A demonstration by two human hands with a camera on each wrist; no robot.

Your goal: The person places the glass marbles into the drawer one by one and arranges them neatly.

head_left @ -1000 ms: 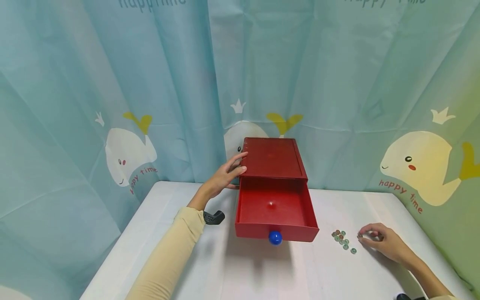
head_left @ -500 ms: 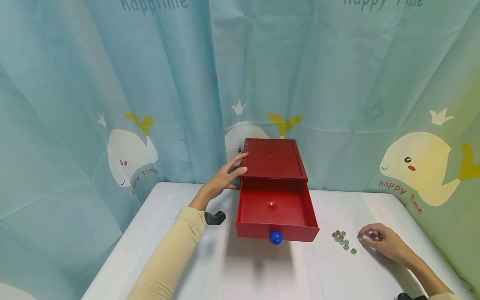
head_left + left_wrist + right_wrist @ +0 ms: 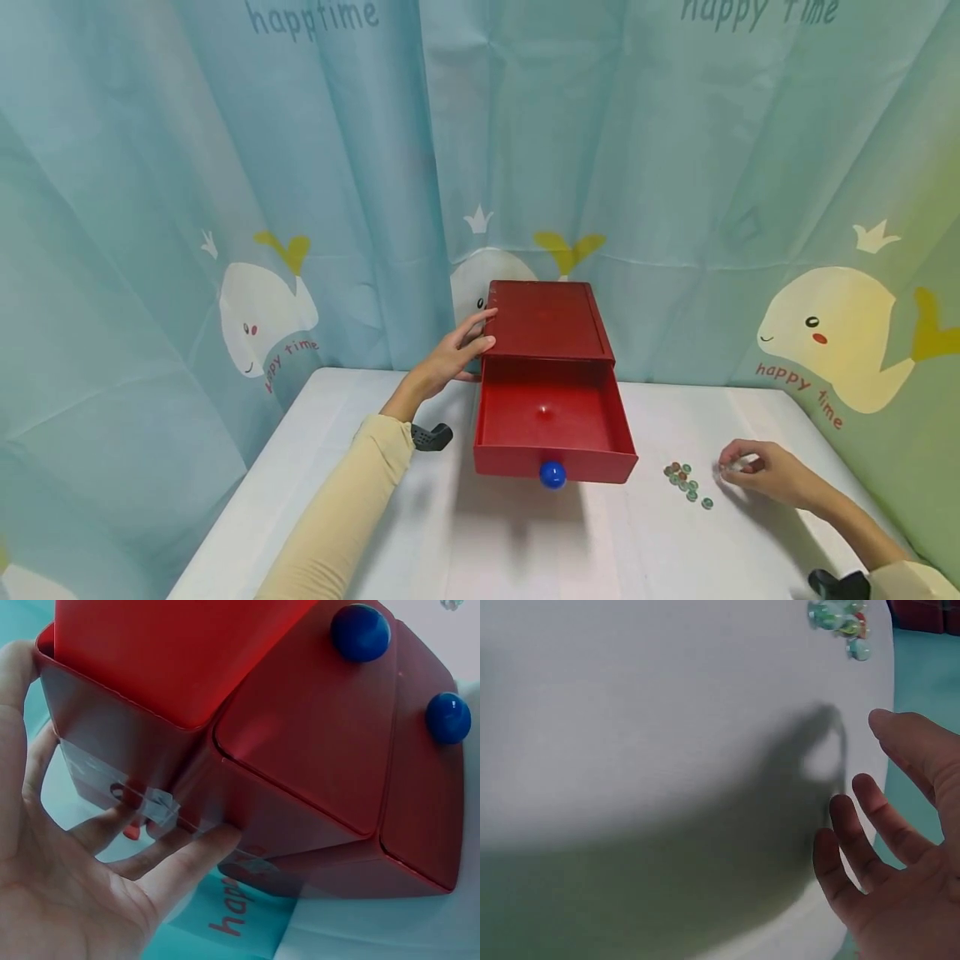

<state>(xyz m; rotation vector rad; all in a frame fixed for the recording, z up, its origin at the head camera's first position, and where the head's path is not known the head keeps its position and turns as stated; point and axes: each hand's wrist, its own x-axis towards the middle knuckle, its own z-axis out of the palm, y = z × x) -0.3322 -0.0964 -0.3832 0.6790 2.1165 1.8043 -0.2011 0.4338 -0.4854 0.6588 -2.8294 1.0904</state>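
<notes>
A red drawer box (image 3: 551,321) stands at the table's back with its top drawer (image 3: 506,417) pulled out; only a small bump shows on the drawer's floor. My left hand (image 3: 447,358) rests spread against the box's left side, thumb at the top edge; the left wrist view shows its fingers (image 3: 214,851) touching the taped side wall. Right of the box, my right hand (image 3: 768,473) pinches a small glass marble just over the table. In the right wrist view that marble is hidden. Several green and reddish glass marbles (image 3: 682,476) lie left of this hand.
Two lower drawers with blue knobs (image 3: 448,718) are closed in the left wrist view. The top drawer's blue knob (image 3: 552,475) sticks out toward me. A white table (image 3: 660,550) carries everything, with a whale-print curtain (image 3: 360,167) behind and at both sides.
My right hand has lifted slightly off the table with the pinched marble, and its forearm has shifted. The left hand, drawer box and loose marbles have stayed put.
</notes>
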